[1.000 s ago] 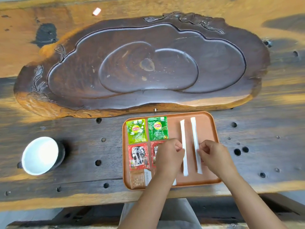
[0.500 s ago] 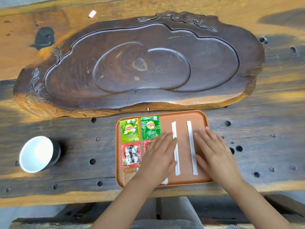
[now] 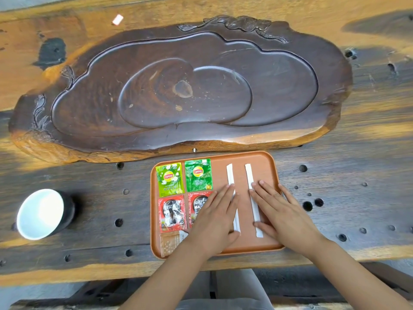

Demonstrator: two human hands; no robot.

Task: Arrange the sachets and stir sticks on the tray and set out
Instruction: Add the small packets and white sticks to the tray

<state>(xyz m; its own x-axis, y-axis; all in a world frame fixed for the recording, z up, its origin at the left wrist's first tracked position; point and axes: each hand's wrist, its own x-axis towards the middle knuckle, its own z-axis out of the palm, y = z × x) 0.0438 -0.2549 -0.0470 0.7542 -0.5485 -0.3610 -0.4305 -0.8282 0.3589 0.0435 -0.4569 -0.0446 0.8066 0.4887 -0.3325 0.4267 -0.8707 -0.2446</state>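
An orange tray (image 3: 268, 162) lies at the table's near edge. On its left half sit two green Lipton sachets (image 3: 169, 179) (image 3: 198, 175), two red Nescafe sachets (image 3: 172, 213) (image 3: 197, 203) and a brown sachet (image 3: 171, 242). Two white wrapped stir sticks (image 3: 230, 175) (image 3: 249, 175) lie lengthwise on the right half. My left hand (image 3: 215, 218) rests flat, fingers straight, over the second red sachet and along the left stick. My right hand (image 3: 281, 211) lies flat beside the right stick, fingers spread. Neither hand holds anything.
A large dark carved wooden tea board (image 3: 178, 90) fills the table beyond the tray. A white-lined black cup (image 3: 42, 213) stands to the left. A small white scrap (image 3: 117, 19) lies at the far edge. The tabletop has several round holes.
Both hands have gone from pinching the stir sticks to lying flat on the tray. The sticks now lie straighter and parallel.
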